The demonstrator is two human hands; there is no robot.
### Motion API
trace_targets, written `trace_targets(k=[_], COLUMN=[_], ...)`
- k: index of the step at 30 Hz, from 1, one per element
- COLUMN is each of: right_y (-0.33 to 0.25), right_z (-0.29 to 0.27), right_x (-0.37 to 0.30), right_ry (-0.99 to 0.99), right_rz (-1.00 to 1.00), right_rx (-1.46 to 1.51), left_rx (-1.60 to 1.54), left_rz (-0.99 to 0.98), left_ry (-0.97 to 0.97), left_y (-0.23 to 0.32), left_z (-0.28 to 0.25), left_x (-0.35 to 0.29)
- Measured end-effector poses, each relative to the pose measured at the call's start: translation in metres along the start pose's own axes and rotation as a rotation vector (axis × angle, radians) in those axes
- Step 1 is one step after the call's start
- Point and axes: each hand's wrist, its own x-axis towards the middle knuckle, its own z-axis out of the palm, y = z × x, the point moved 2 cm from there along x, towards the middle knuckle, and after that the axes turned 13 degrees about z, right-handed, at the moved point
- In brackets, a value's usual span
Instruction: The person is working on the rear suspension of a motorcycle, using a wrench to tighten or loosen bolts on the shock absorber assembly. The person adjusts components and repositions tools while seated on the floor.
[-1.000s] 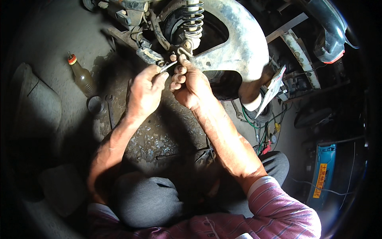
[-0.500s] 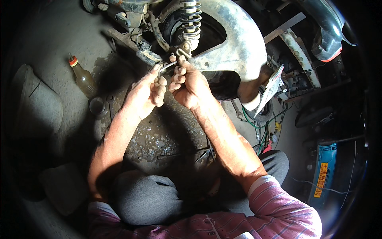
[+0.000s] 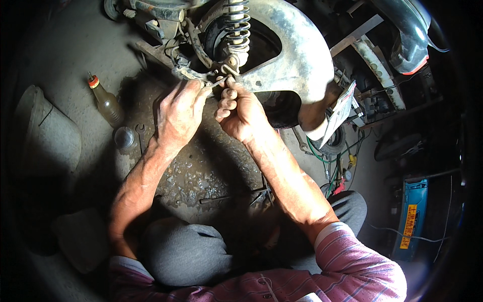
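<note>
My left hand (image 3: pixel 180 111) is closed, back upward, with thumb and fingertips on a thin metal rod (image 3: pixel 217 83). That rod slants up to the fingertips of my right hand (image 3: pixel 240 111), which is pinched with the other fingers curled in. What the right fingertips grip is too small and covered to make out. Both hands meet just below the bottom mount of a coil-spring shock absorber (image 3: pixel 237 31). Beside it is a dirty, light-coloured fender-like cover (image 3: pixel 302 48) partly around a dark wheel (image 3: pixel 282 106) of a vehicle.
At left stand a bottle (image 3: pixel 107 104) with a red cap, a pale bucket (image 3: pixel 48 131) and a small round can (image 3: pixel 124 137). An open-ended wrench (image 3: pixel 141 138) lies by the can. Wet dirt and a metal bar (image 3: pixel 231 195) are before my knees; green hoses (image 3: pixel 322 155) lie right.
My left hand has turned over, its back now upward, and moved slightly closer to the mount. The right hand keeps its pinch almost in place. The view has shifted slightly.
</note>
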Motion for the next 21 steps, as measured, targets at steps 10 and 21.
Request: trace_targets(k=[10, 21], right_y=[-0.001, -0.002], right_z=[0.004, 0.000], right_x=[0.001, -0.001], right_ry=[0.064, 0.057], right_rz=[-0.060, -0.033], right_rx=[-0.119, -0.130], left_rx=[-0.774, -0.098], left_rz=[-0.938, -0.380], left_ry=[0.035, -0.150], left_y=[-0.009, 0.004], left_z=[0.011, 0.014], left_x=[-0.016, -0.012])
